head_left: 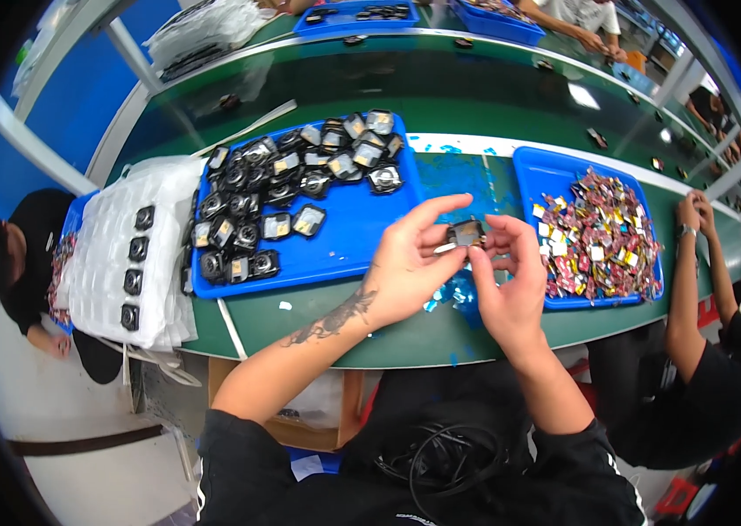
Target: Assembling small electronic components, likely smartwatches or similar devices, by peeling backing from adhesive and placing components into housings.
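Note:
Between my two hands, above the green table edge, is a small black square module [467, 233] with a greyish-brown flat face turned up. My left hand [414, 263] grips its left side with thumb and fingers. On the other side, the thumb and fingertips of my right hand [510, 285] pinch it. To the left, a blue tray [348, 237] bears many similar black modules [283, 167], some showing a round ring, others a pale flat face. Right of my hands stands a second blue tray [531, 167], heaped with small reddish, white and yellow parts [598, 237].
A stack of clear plastic trays [107, 263] at the left has several black modules on top. Blue film scraps [462, 294] lie below my hands. Beyond runs a dark green conveyor belt [318, 79] with scattered modules. Co-workers sit left [37, 237], right [694, 333] and across.

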A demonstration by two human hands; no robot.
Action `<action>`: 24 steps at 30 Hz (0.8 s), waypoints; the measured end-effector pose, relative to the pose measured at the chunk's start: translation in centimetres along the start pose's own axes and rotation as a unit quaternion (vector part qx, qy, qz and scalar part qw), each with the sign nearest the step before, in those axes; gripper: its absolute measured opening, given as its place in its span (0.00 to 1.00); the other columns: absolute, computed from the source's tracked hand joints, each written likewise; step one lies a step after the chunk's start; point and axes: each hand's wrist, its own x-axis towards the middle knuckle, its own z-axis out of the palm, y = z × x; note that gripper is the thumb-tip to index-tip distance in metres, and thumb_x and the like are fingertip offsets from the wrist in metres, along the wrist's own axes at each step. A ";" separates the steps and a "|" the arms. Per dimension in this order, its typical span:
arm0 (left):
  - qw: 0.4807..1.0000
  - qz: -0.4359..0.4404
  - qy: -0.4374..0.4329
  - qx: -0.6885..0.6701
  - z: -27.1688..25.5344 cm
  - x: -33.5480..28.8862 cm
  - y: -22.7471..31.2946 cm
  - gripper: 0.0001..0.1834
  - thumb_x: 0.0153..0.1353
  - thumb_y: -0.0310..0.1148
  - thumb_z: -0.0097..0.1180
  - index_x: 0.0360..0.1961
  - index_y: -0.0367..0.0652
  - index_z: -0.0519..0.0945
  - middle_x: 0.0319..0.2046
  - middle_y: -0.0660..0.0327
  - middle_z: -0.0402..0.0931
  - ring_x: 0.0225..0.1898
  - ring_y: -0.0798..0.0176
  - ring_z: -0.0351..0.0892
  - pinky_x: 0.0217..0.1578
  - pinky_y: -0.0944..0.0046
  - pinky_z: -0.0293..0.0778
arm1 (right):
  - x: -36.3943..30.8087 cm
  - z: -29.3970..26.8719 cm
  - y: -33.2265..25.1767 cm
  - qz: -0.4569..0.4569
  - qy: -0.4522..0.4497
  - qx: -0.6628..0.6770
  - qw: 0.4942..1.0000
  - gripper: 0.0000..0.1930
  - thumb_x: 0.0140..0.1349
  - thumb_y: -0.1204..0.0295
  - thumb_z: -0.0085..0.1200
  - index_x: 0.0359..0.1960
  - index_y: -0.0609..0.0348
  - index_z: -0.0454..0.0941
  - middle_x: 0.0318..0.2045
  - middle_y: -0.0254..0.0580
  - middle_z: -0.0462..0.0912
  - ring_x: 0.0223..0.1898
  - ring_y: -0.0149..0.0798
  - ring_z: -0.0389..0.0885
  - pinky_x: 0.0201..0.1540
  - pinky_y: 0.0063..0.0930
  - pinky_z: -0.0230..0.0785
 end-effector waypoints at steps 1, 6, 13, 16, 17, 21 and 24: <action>1.000 0.014 0.008 -0.004 0.1 -0.1 -0.1 0.29 0.61 0.16 0.52 0.64 0.38 0.64 0.50 0.52 0.77 0.54 0.62 0.76 0.54 0.64 0.75 | 0.2 -0.2 -0.4 0.008 -0.021 -0.015 1.000 0.19 0.57 0.83 0.58 0.51 0.63 0.71 0.34 0.39 0.78 0.33 0.28 0.78 0.33 0.20 0.74; 0.999 0.017 0.003 0.037 0.0 0.3 0.0 0.30 0.63 0.19 0.51 0.66 0.47 0.60 0.53 0.51 0.75 0.50 0.66 0.77 0.48 0.66 0.76 | 1.2 -0.4 -0.7 0.011 -0.037 -0.013 0.999 0.20 0.57 0.83 0.57 0.52 0.62 0.70 0.32 0.38 0.79 0.32 0.27 0.78 0.34 0.19 0.74; 0.634 0.187 0.210 0.720 -8.3 0.4 3.1 0.15 0.55 0.42 0.62 0.36 0.42 0.78 0.36 0.53 0.79 0.38 0.47 0.79 0.39 0.50 0.74 | 13.7 -0.1 3.9 0.052 -0.171 -0.065 0.982 0.17 0.57 0.75 0.58 0.48 0.63 0.71 0.24 0.41 0.83 0.28 0.30 0.81 0.32 0.25 0.70; 0.626 -0.102 0.171 0.754 -11.0 -1.7 5.4 0.21 0.52 0.51 0.64 0.34 0.44 0.79 0.36 0.54 0.80 0.43 0.48 0.78 0.46 0.52 0.72 | 20.6 0.4 9.8 0.138 -0.097 -0.152 0.974 0.23 0.46 0.71 0.69 0.44 0.64 0.76 0.31 0.46 0.84 0.33 0.37 0.83 0.37 0.30 0.72; 0.611 -0.156 0.153 0.761 -11.8 -2.2 5.3 0.24 0.50 0.54 0.63 0.36 0.45 0.79 0.39 0.55 0.80 0.47 0.50 0.78 0.49 0.53 0.70 | 21.6 1.5 9.8 0.239 -0.094 -0.100 0.961 0.25 0.40 0.69 0.73 0.40 0.63 0.77 0.34 0.48 0.83 0.37 0.39 0.82 0.39 0.32 0.72; 0.649 -0.153 0.145 0.731 -12.0 -2.1 4.6 0.22 0.49 0.51 0.66 0.38 0.46 0.79 0.43 0.56 0.80 0.51 0.52 0.75 0.52 0.54 0.68 | 22.0 2.7 12.8 0.159 -0.051 -0.283 0.945 0.23 0.42 0.67 0.72 0.41 0.58 0.78 0.38 0.51 0.83 0.43 0.50 0.82 0.46 0.36 0.73; 0.669 -0.055 0.176 0.720 -11.1 -1.6 4.6 0.14 0.52 0.39 0.65 0.37 0.45 0.78 0.37 0.55 0.81 0.45 0.50 0.79 0.46 0.54 0.72 | 21.7 2.4 12.4 0.121 -0.057 -0.367 0.921 0.18 0.52 0.64 0.66 0.43 0.57 0.78 0.40 0.52 0.82 0.45 0.52 0.81 0.47 0.38 0.73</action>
